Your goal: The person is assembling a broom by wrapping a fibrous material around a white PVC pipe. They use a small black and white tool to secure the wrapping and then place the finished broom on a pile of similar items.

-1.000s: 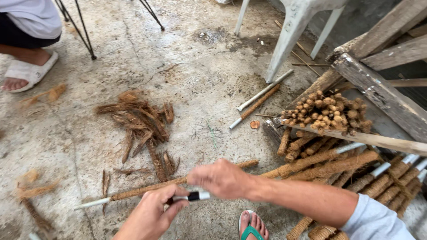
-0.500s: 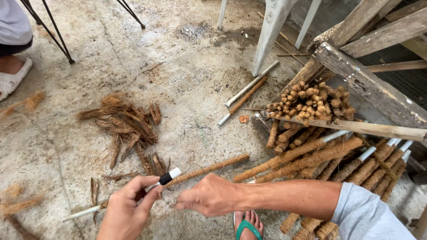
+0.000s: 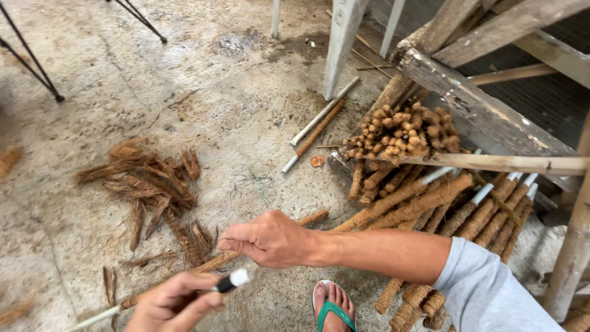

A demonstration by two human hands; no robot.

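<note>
A long white pipe wrapped in brown coir rope (image 3: 307, 218) lies slanting on the concrete floor, its bare white end at the lower left. My right hand (image 3: 270, 240) reaches in from the right and is closed around the middle of this pole. My left hand (image 3: 175, 304) is at the bottom edge, just above the pole, and grips a small black tool with a white tip (image 3: 232, 281). The tool's tip points towards my right hand. My foot in a green sandal (image 3: 332, 307) is just below the hands.
Loose coir fibre strips (image 3: 147, 184) lie to the left. Several finished wrapped poles (image 3: 430, 203) are stacked at the right under a wooden frame (image 3: 485, 110). A heap of short coir pieces (image 3: 402, 129), two poles (image 3: 316, 129) and white chair legs (image 3: 341, 43) stand behind.
My left hand has dropped lower with the tool. My right hand has moved up a little along the pole. The view has shifted, and the other person's foot at the upper left is out of frame.
</note>
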